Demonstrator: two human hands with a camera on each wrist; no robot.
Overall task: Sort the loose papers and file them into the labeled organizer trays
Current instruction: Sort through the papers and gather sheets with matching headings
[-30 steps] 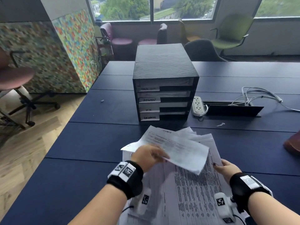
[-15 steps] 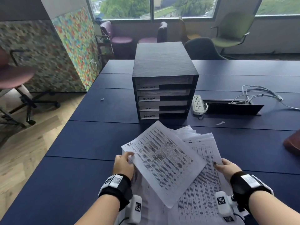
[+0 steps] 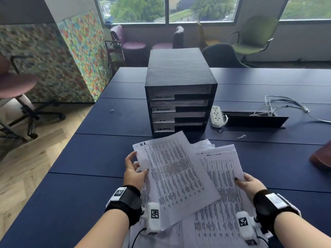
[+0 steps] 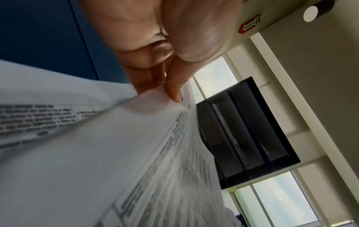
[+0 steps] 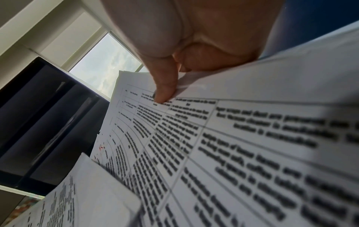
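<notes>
A: On the left, what does the left hand (image 3: 134, 173) do?

B: It pinches the left edge of the top sheet (image 3: 174, 178), the one marked "H.R." in its corner. In the left wrist view the thumb and the fingers (image 4: 155, 76) close on the paper edge; in the head view the index finger stands a little apart.

A: And where is this sheet?

B: It lies tilted over the pile of loose papers (image 3: 222, 203) on the blue table (image 3: 89, 154), just in front of the black organizer (image 3: 179, 97). The trays have labels; I read "ADMIN" (image 3: 163, 109) and below it the H.R. tray (image 3: 179, 119).

A: On the right?

B: The right hand (image 3: 249, 183) holds the right edge of the pile, the thumb pressed on top. The other fingers are under the paper, so I cannot tell how they lie.

A: How to do this step well?

B: I think: lift only this one sheet, keep the pile down with the right hand, hold the sheet flat and straight, and slide it fully into the third tray from the top.
</notes>
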